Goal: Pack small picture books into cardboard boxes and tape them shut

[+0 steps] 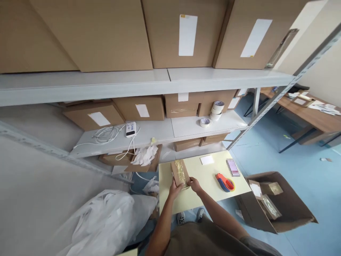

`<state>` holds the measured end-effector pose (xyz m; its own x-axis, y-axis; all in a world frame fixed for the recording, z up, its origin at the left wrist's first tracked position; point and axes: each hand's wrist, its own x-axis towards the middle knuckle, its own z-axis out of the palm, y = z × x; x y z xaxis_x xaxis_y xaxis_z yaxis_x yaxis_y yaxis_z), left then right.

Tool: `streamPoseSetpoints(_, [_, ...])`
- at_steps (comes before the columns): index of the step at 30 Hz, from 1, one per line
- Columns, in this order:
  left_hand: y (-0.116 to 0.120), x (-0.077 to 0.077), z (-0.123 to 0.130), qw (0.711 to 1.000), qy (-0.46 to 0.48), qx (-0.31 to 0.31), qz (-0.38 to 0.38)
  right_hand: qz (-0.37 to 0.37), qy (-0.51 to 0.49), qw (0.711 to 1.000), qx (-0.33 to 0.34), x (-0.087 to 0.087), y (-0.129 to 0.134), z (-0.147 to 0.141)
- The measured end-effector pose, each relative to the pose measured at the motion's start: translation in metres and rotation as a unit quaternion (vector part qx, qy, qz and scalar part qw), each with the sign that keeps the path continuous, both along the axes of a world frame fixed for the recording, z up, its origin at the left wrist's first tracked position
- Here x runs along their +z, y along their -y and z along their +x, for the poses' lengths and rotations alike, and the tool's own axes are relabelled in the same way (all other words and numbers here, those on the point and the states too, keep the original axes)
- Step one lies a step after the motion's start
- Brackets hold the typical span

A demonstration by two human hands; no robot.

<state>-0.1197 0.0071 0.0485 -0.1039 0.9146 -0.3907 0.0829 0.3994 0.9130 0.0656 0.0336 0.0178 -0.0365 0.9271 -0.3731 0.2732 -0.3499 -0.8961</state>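
A small brown cardboard box [179,171] with shiny yellowish tape along its top is over the left part of a pale yellow table [197,197]. My left hand [175,189] grips its near left corner, fingers closed on it. At the near right corner my right hand [194,185] holds the box too. To the right on the table lies a red and blue tape dispenser [225,182] with a yellow roll. Behind it are a white card [207,160] and a pinkish, blurred item [233,167].
A metal shelf [149,137] behind the table holds cartons, white tape rolls [217,107] and a power strip [130,129] with cables. An open carton [293,202] with small boxes stands at the right. A white plastic bag [106,220] bulges at the lower left.
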Motion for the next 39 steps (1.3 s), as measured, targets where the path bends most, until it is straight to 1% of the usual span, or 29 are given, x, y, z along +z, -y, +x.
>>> streamPoseSetpoints(2, [-0.010, 0.002, -0.004, 1.000, 0.015, -0.018, 0.013, 0.010, 0.006, 1.000, -0.021, 0.003, -0.001, 0.002])
streamPoseSetpoints(4, [-0.024, 0.005, -0.005, 0.998, 0.041, -0.048, 0.027, 0.015, 0.015, 0.999, -0.045, 0.010, -0.002, 0.005])
streamPoseSetpoints(7, [-0.052, 0.017, 0.007, 0.992, 0.055, -0.107, 0.039, 0.024, 0.020, 0.995, -0.095, 0.031, -0.005, 0.020])
streamPoseSetpoints(10, [-0.079, 0.036, 0.040, 0.983, 0.048, -0.172, 0.051, 0.041, -0.011, 0.988, -0.151, 0.057, -0.006, 0.053])
streamPoseSetpoints(13, [-0.099, 0.059, 0.090, 0.964, 0.048, -0.251, 0.067, 0.071, -0.033, 0.970, -0.232, 0.076, 0.002, 0.096])
streamPoseSetpoints(15, [-0.107, 0.072, 0.130, 0.949, 0.052, -0.302, 0.076, 0.095, -0.055, 0.948, -0.298, 0.083, 0.011, 0.127])
streamPoseSetpoints(17, [-0.112, 0.083, 0.177, 0.932, 0.052, -0.348, 0.087, 0.120, -0.096, 0.924, -0.350, 0.089, 0.021, 0.161])
streamPoseSetpoints(20, [-0.111, 0.095, 0.257, 0.906, 0.067, -0.401, 0.115, 0.149, -0.152, 0.887, -0.409, 0.095, 0.039, 0.220])
streamPoseSetpoints(23, [-0.099, 0.099, 0.345, 0.887, 0.081, -0.438, 0.124, 0.144, -0.139, 0.853, -0.483, 0.099, 0.063, 0.288])
streamPoseSetpoints(27, [-0.075, 0.094, 0.457, 0.856, 0.063, -0.502, 0.109, 0.112, -0.094, 0.815, -0.561, 0.098, 0.102, 0.377])
streamPoseSetpoints(30, [-0.057, 0.087, 0.533, 0.840, 0.044, -0.534, 0.092, 0.050, -0.045, 0.796, -0.602, 0.093, 0.131, 0.435])
streamPoseSetpoints(33, [-0.037, 0.076, 0.599, 0.827, 0.003, -0.558, 0.076, -0.036, 0.025, 0.783, -0.621, 0.086, 0.157, 0.486])
streamPoseSetpoints(36, [-0.016, 0.065, 0.657, 0.800, -0.039, -0.595, 0.071, -0.104, 0.062, 0.768, -0.629, 0.078, 0.180, 0.532])
streamPoseSetpoints(38, [-0.004, 0.060, 0.695, 0.776, -0.042, -0.626, 0.071, -0.116, 0.067, 0.753, -0.644, 0.074, 0.194, 0.562])
streamPoseSetpoints(39, [0.001, 0.059, 0.715, 0.765, -0.039, -0.639, 0.069, -0.106, 0.068, 0.744, -0.656, 0.074, 0.200, 0.578])
